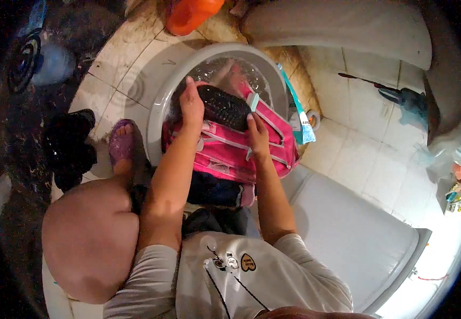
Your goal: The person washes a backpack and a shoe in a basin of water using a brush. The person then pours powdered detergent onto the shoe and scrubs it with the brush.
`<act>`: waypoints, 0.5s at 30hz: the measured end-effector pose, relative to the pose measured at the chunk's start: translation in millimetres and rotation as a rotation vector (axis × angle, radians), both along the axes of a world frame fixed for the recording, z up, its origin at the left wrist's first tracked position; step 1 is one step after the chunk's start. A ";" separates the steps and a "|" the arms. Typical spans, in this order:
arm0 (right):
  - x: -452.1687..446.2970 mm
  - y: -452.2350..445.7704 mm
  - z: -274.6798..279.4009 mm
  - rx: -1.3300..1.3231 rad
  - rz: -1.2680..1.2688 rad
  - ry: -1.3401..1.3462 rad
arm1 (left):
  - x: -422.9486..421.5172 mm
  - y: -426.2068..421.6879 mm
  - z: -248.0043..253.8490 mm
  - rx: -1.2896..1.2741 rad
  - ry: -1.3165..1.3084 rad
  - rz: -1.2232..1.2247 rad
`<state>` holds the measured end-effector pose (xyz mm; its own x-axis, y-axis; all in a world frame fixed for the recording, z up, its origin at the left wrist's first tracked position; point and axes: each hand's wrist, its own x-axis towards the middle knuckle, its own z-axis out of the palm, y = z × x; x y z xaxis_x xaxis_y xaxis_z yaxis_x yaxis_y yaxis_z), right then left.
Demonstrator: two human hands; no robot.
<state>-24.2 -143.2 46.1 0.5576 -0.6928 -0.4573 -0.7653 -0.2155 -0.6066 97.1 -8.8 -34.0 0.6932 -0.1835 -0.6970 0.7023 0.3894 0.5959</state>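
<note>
1. Head view, hands: the left hand (191, 103) was open wide, its fingers extended at the left end of the wet black oblong piece (224, 108); the right hand (258, 134) held the opposite end in a narrow grip.
2. Head view, location: the black oblong piece lay between both hands, above the pink bag (222, 151), inside the rim of the grey basin (157, 106); the bag extended over the basin's near edge; water (251, 66) showed by the far edge.
</note>
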 end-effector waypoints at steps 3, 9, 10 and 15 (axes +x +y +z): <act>14.3 9.3 -6.6 0.041 0.084 -0.274 | 10.1 -1.4 18.9 0.252 -0.495 -0.013; 42.9 16.9 -38.5 -0.345 0.169 0.121 | 6.8 9.5 17.1 1.023 -1.098 -0.438; 48.7 19.3 -43.7 -0.416 0.187 0.196 | 5.9 11.6 13.8 1.163 -1.128 -0.496; 70.1 9.0 -62.1 -0.454 0.291 0.355 | 8.0 5.2 34.7 1.300 -1.297 -0.781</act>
<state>45.9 -134.2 -15.9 0.6209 -0.7037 -0.3454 -0.7739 -0.6205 -0.1267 105.1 -3.6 0.7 0.8377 -0.5321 0.1227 -0.5299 -0.7380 0.4177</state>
